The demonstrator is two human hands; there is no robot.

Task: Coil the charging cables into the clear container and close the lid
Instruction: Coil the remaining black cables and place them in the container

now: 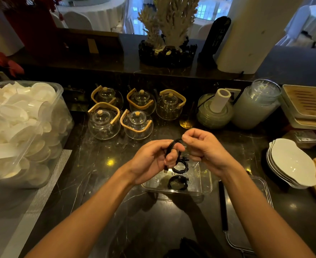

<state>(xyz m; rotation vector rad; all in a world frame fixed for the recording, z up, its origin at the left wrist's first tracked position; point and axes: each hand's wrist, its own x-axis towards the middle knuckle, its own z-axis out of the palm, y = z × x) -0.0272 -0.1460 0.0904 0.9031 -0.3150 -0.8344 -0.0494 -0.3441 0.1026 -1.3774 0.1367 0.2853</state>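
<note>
Head view (wide-angle), facing down, near counter (97, 164).

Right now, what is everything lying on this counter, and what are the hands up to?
Clear container: one, transparent, counter centre, below the hands.
Coiled cables: two, black, inside the container.
Cable being coiled: one, black, held above the container.
Lid: one, clear, on the counter right of the container.
Glass teapots: five, clear with bamboo handles, behind the hands.
Plastic bin: one, clear, full of white dishes, far left.
Stacked plates: several, white, right edge.
Glass jars: two, pale green, back right.
Coral ornament: one, cream, on the back ledge.
Left hand: cable looped round its fingers.
Right hand: pinches the cable's top.
</note>
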